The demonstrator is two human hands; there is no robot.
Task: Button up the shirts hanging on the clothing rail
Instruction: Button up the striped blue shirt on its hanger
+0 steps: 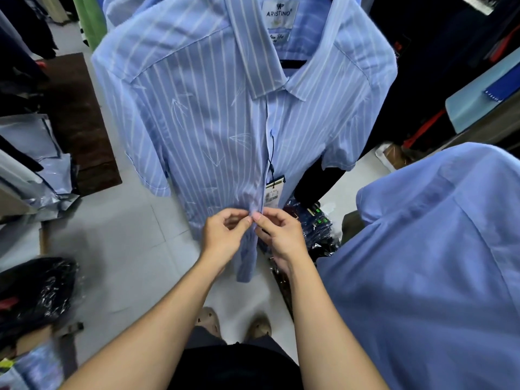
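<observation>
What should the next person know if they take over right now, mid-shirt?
Left hand and right hand: both pinch the placket of the striped shirt low down, fingertips meeting at a button spot.
The shirt hangs facing you, price tag dangling at the placket.
Done: placket above the hands looks closed.
Left: this button, anything below, then the plain blue shirt at right; whether its front is buttoned is hidden.
</observation>
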